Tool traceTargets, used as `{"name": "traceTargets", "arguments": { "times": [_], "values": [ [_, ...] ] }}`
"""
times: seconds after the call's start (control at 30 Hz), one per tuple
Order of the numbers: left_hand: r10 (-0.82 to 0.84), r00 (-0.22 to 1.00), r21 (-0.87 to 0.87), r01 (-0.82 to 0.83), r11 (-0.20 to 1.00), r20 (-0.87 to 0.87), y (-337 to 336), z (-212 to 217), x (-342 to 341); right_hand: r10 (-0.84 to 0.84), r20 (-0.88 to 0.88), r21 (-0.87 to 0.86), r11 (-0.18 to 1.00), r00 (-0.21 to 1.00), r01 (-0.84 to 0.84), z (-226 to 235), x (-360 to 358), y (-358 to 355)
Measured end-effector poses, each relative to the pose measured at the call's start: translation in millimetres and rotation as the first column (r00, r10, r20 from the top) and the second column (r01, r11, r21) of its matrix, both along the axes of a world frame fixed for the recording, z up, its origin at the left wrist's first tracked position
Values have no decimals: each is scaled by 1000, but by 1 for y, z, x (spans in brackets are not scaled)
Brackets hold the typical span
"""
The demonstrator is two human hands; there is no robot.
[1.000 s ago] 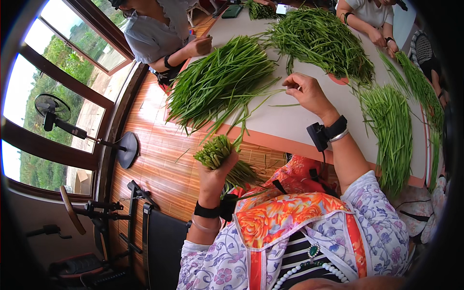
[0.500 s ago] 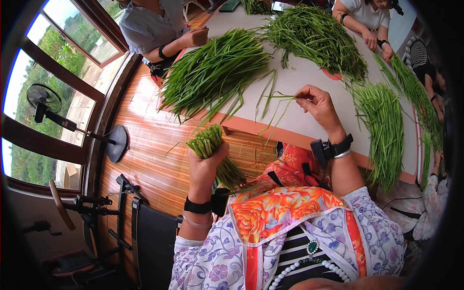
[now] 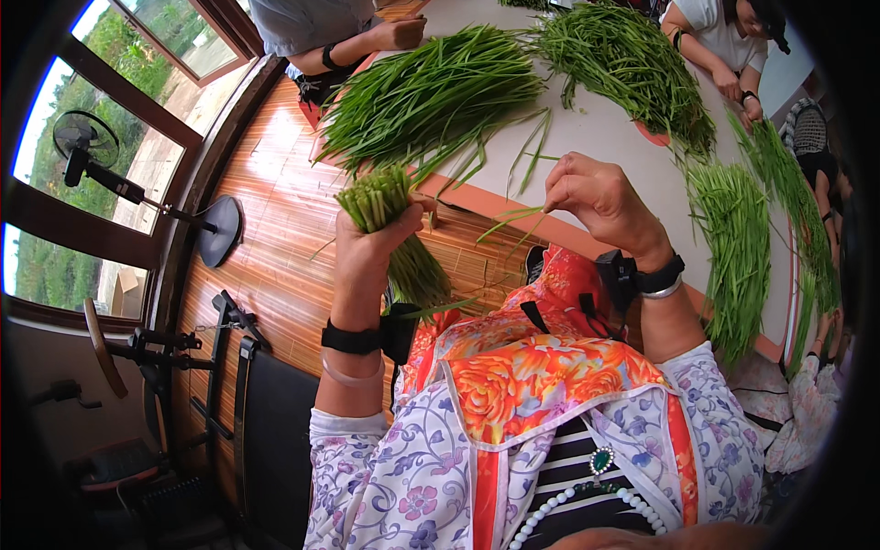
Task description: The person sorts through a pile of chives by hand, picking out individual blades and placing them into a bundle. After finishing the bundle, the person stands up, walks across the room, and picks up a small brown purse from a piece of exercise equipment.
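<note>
The left hand (image 3: 374, 240) wraps around a garlic-chive bundle (image 3: 414, 273); the right hand (image 3: 600, 200) pinches loose leaves (image 3: 511, 219) near the tabletop (image 3: 591, 128).

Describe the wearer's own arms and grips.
The left grip and right grip are gloveless. Each side has a black wrist strap with a black box. Left adds a pale bangle, right a silvery bangle. The sleeves are white with purple floral print.

We curl our left hand (image 3: 373, 240) into a firm, fist-like grip, the left forearm (image 3: 353, 394) stretching out behind it. Our right hand (image 3: 600, 197) is apart from it, thumb and fingertips (image 3: 555, 196) pinched together, the right forearm (image 3: 673, 321) slanting forward and leftward.
</note>
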State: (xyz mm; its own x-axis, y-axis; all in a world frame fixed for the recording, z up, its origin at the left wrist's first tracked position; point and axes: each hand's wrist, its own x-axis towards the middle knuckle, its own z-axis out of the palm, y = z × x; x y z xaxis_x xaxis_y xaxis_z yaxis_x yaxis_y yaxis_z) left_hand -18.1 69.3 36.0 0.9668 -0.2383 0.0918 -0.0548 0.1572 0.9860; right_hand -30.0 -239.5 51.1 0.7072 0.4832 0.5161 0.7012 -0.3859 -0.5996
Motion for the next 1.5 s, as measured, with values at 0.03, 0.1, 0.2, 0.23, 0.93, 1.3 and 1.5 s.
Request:
{"name": "traceTargets", "arguments": {
  "times": [0.03,0.1,0.2,0.23,0.93,1.3,1.5],
  "values": [
    [-6,999,-43,5,999,-35,-12,6,-1,29,14,-24,999,999,-28,0,2,4],
    [-86,996,-49,85,995,-30,-26,1,2,67,25,-47,997,997,-65,3,4,15],
    [-215,977,81,214,974,10,-43,-13,8,137,74,-142,982,988,-126,6,8,31],
    [-243,967,143,231,962,74,-49,-16,9,143,89,-136,982,986,-130,7,9,35],
    [105,980,-271,-148,951,-167,-43,-47,-3,-102,-359,101,984,928,147,-44,0,69],
    [-97,974,-242,45,969,-206,-34,-48,-10,-399,-124,-52,917,908,396,9,48,-35],
    [-92,962,-230,31,973,-257,-44,-44,-10,-643,651,-270,300,404,915,13,56,-90]
  ]
}}
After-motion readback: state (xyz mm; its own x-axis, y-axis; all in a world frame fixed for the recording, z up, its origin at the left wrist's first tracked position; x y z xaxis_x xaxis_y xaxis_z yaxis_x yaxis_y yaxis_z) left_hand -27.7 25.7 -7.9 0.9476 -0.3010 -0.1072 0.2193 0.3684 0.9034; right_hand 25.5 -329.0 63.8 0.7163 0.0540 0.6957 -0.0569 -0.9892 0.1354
